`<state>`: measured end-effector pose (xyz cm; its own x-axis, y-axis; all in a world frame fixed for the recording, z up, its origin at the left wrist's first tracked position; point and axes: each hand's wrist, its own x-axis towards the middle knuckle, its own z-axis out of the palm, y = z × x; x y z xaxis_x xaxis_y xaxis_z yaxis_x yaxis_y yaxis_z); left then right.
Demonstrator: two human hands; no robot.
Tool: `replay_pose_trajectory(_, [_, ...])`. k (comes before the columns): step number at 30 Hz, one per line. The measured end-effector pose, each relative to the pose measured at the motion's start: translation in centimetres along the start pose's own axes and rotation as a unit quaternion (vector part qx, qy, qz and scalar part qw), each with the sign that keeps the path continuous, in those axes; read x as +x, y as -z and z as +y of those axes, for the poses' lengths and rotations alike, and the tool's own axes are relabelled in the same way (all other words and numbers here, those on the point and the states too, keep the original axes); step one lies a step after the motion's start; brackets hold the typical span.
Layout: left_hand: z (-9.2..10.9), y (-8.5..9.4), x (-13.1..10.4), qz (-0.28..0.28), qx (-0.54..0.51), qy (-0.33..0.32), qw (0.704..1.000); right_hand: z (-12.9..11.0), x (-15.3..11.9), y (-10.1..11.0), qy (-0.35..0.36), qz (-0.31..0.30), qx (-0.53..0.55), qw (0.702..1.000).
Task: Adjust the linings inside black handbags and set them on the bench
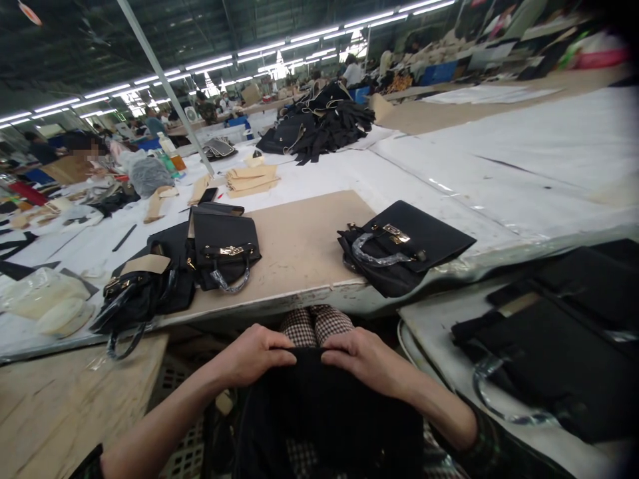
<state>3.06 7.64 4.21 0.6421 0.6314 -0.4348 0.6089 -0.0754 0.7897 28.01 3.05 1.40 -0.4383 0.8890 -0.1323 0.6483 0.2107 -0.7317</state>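
Observation:
Both hands pinch the top edge of a black fabric piece [324, 406] that lies over the lap. My left hand [259, 354] grips the edge with thumb and fingers. A short way to its right, my right hand [357, 357] pinches the same edge. Beyond them on the table's brown board [299, 233], a black handbag [407, 246] with a gold clasp and wrapped handle lies at the right. Another black handbag [224, 239] is at the left, beside a further bag [132, 296] with a tan piece on it.
More black bags [549, 346] lie on a surface at the right. Black parts [324, 120] are heaped farther back, near tan pieces [252, 178] and a phone [208, 195]. A wooden surface [74, 392] stands at the lower left. People work in the background.

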Motion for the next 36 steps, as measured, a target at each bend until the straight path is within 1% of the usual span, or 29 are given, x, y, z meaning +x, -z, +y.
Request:
replay_pose_trajectory(3, [-0.4,-0.4,0.0,0.016,-0.005,0.005,1.0,0.0,0.0,0.2,0.012,-0.012,0.026,1.0])
replay_pose_trajectory(6, [-0.6,-0.8,0.2,0.041,0.013,-0.001,0.999,-0.6,0.5,0.1,0.046,-0.035,0.048,0.997])
replay_pose_trajectory(8, [-0.4,-0.9,0.3,0.053,0.054,-0.021,0.997,-1.2,1.2,-0.2,0.06,-0.043,0.022,0.997])
replay_pose_trajectory(10, [-0.1,-0.6,0.2,0.062,0.121,-0.041,0.99,-1.8,2.2,-0.8,0.065,-0.046,-0.031,0.996])
replay_pose_trajectory(13, [0.5,0.0,-0.4,0.042,0.216,-0.042,0.975,-2.0,3.4,-1.5,0.075,-0.055,-0.068,0.993])
replay_pose_trajectory(15, [0.8,0.3,-0.8,0.018,0.243,-0.036,0.969,-1.7,3.6,-1.9,0.082,-0.05,-0.07,0.993])
replay_pose_trajectory(17, [1.1,0.2,-1.1,0.012,0.253,-0.028,0.967,-1.3,3.3,-2.2,0.08,-0.037,-0.083,0.993])
replay_pose_trajectory(20, [1.5,-0.2,-1.1,0.017,0.256,-0.013,0.967,-0.7,2.3,-2.3,0.068,-0.025,-0.128,0.989])
replay_pose_trajectory(22, [1.7,-0.4,-1.0,0.013,0.252,-0.012,0.968,-0.2,1.5,-2.1,0.056,-0.029,-0.154,0.986])
replay_pose_trajectory(26, [2.0,-0.5,-1.2,0.014,0.263,-0.008,0.965,1.4,-0.6,-0.9,0.046,-0.043,-0.152,0.986])
replay_pose_trajectory(29, [1.8,-0.5,-1.4,0.022,0.269,-0.007,0.963,3.4,-2.9,0.4,0.024,-0.05,-0.107,0.993])
replay_pose_trajectory(32, [1.4,-0.7,-1.5,0.016,0.293,-0.037,0.955,5.0,-5.6,1.1,-0.018,-0.059,-0.028,0.998])
replay_pose_trajectory(34, [1.3,-0.8,-1.4,0.006,0.306,-0.062,0.95,5.5,-7.3,1.2,-0.049,-0.053,0.038,0.997])
replay_pose_trajectory(36, [1.3,-1.0,-1.3,0.009,0.302,-0.063,0.951,5.6,-8.7,0.9,-0.074,-0.035,0.104,0.991])
